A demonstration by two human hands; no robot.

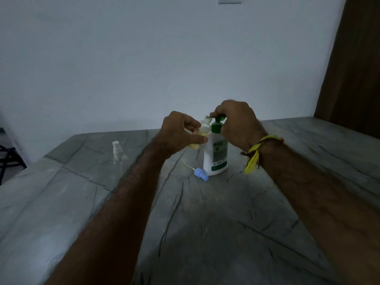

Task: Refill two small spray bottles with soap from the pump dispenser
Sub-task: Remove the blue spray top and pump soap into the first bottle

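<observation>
Pinching the small clear open bottle point(202, 131) in the left hand point(181, 133), keep its mouth under the green pump nozzle point(218, 119) while the right hand point(236, 122), closed over it, presses slowly.

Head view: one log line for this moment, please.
left hand: holds open bottle at spout | right hand: on pump dispenser | second bottle: capped

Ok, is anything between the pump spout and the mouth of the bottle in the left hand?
Nothing visible. The open bottle in the left hand tilts right up to the pump, which the right hand covers. Its blue sprayer lies on the table, off the mouth.
</observation>
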